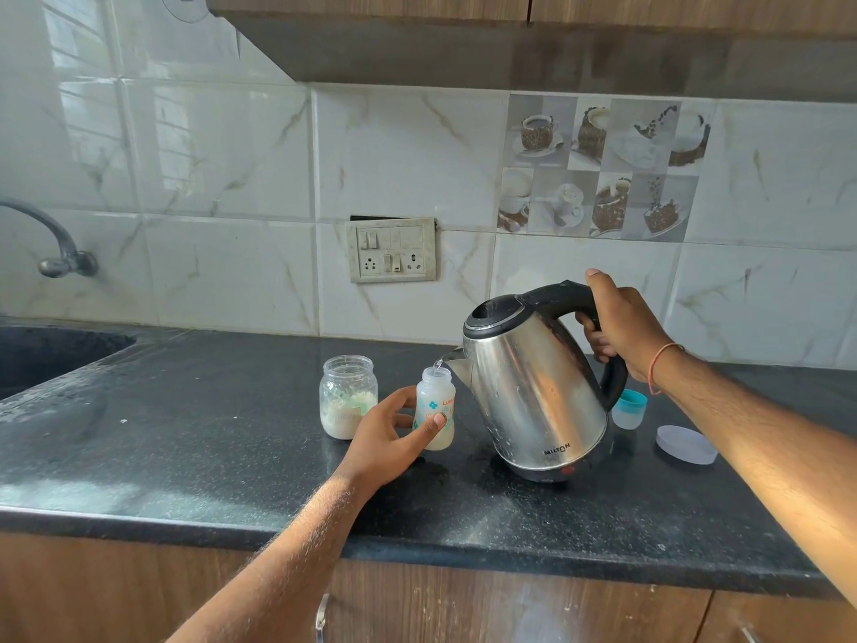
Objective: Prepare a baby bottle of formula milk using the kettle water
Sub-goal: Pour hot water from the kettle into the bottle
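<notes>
A small translucent baby bottle [435, 401] stands open on the black counter [208, 433], gripped around its lower half by my left hand [387, 438]. My right hand [623, 324] holds the black handle of a steel kettle [533, 387], tilted left with its spout just over the bottle's mouth. A thin stream of water runs from the spout into the bottle. A glass jar [347, 396] with white formula powder stands open just left of the bottle.
The bottle's teal cap [629, 408] and a white round lid [686, 444] lie to the right behind the kettle. A sink [51, 355] and tap [55, 243] sit at the far left. A switch panel [392, 249] is on the tiled wall.
</notes>
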Available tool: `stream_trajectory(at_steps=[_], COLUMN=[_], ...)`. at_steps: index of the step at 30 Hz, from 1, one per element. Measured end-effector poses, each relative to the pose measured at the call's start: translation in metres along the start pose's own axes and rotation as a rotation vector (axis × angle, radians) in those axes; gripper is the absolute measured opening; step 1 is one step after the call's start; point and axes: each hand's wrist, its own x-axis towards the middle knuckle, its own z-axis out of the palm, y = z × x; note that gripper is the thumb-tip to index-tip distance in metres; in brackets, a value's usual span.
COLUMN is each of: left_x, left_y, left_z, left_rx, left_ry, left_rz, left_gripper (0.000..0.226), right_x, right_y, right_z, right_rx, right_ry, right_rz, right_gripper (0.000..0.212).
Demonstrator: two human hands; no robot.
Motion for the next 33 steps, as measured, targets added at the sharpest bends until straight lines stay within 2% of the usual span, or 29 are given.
stream_trajectory(at_steps=[11, 16, 20, 23, 33], left_x=[-0.001, -0.002, -0.002, -0.002, -0.004], left_y=[0.001, 0.000, 0.002, 0.004, 0.007], left_z=[0.000, -0.001, 0.000, 0.000, 0.000], left_rx=[-0.010, -0.023, -0.033, -0.027, -0.020], left_ry=[-0.012, -0.042, -0.054, -0.065, -0.059], left_rz=[-0.013, -0.029, -0.039, -0.033, -0.064], left_gripper=[0.038, 0.053, 0.035, 0.031, 0.038], right_x=[0.002, 0.001, -0.004, -0.009, -0.023], right_y=[0.003, 0.008, 0.014, 0.021, 0.058], right_z=[-0.001, -0.004, -0.006, -0.007, -0.003], right_rx=[0.000, 0.019, 0.083, 0.132, 0.324], right_ry=[0.007, 0.029, 0.054, 0.094, 0.294], right_rz=[0.014, 0.033, 0.078, 0.107, 0.212], right_gripper=[0.070, 0.067, 0.063, 0.063, 0.053])
